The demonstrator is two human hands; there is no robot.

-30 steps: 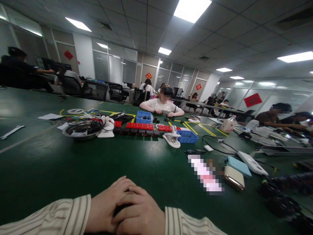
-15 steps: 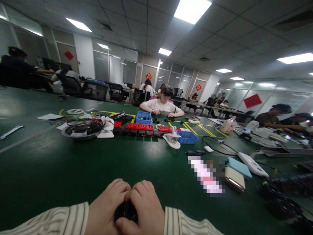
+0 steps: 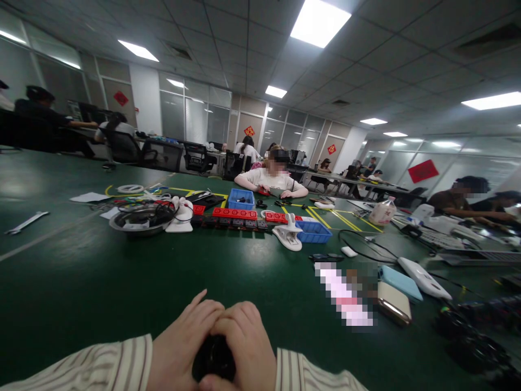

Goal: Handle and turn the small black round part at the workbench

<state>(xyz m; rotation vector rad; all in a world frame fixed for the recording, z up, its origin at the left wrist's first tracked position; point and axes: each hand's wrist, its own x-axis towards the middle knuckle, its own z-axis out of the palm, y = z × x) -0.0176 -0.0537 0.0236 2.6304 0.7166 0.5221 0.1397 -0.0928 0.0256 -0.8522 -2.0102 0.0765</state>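
Observation:
At the bottom of the view, my left hand (image 3: 179, 342) and my right hand (image 3: 250, 342) meet around a dark, glossy, rounded object (image 3: 215, 358). The fingers of both hands curl over its top and sides, and the right thumb crosses its near side. One left finger sticks up slightly. Most of the object is covered, so its kind does not show. The green tabletop (image 3: 134, 293) lies under and around my hands.
Ahead stand a metal bowl (image 3: 124, 230) of cables, white clip stands (image 3: 288, 239), red and black blocks (image 3: 234, 213) and blue bins (image 3: 313, 239). To the right lie a cream box (image 3: 394, 301), a blue case (image 3: 401, 282) and black cables. Across the table sits a person (image 3: 268, 179).
My hands stay around the dark object and have shifted slightly to the right. A left finger has lifted. Across the table, the person's hand now has something red at it.

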